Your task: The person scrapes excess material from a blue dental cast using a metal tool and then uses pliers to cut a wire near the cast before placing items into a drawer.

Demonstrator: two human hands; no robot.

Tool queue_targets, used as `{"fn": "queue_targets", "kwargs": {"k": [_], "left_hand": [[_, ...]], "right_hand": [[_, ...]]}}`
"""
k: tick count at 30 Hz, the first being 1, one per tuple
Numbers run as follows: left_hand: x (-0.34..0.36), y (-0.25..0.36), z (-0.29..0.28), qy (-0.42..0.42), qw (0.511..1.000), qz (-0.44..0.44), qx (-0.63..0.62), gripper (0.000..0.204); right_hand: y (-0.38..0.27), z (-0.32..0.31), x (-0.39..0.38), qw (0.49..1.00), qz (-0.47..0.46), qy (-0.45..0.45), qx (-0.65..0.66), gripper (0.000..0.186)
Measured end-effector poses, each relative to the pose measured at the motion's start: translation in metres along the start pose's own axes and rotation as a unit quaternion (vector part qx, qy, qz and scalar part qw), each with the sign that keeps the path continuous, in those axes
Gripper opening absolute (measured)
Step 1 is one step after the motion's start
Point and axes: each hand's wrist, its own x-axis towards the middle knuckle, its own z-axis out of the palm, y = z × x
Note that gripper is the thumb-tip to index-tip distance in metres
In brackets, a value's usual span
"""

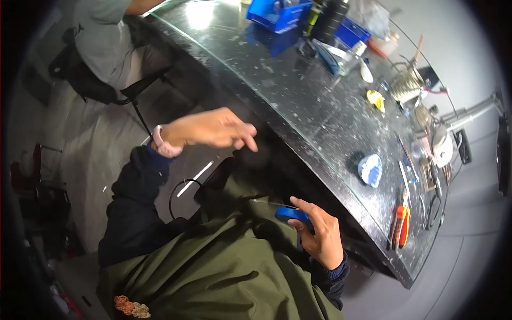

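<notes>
My right hand [322, 234] is closed on a flat, rounded blue piece [292, 215], pinched between thumb and fingers above my lap. A thin, straight, wire-like strip [272, 203] runs leftward from those fingertips; whether it is a wire or a slim tool I cannot make out. Up and to the left, my left hand [210, 129] hovers off the bench edge, somewhat blurred, its fingers loosely bent and apart with nothing visible in them. A pink band circles that wrist. Beneath both hands hangs an olive-green apron [213, 266].
Along the right runs a dark, speckled workbench [298, 101]. It bears a blue-and-white dental model [370, 170], orange-handled pliers [401, 226], a yellow piece [376, 100], a beige coil [406, 85] and a blue bin [278, 15]. Another person [101, 48] sits at the upper left.
</notes>
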Motion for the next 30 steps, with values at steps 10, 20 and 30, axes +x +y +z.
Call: {"fn": "queue_targets", "kwargs": {"k": [10, 20, 30], "left_hand": [[0.052, -0.292, -0.212, 0.257, 0.913, 0.057, -0.313, 0.037], [0.192, -0.344, -0.273, 0.404, 0.710, 0.287, -0.501, 0.026], [0.196, -0.350, -0.277, 0.372, 0.720, 0.297, -0.504, 0.026]], "right_hand": [[0.003, 0.035, 0.042, 0.987, 0.024, -0.160, 0.016, 0.034], [-0.017, 0.082, 0.109, 0.971, -0.035, -0.237, -0.014, 0.035], [-0.029, 0.112, 0.153, 0.968, -0.060, -0.244, -0.015, 0.044]]}}
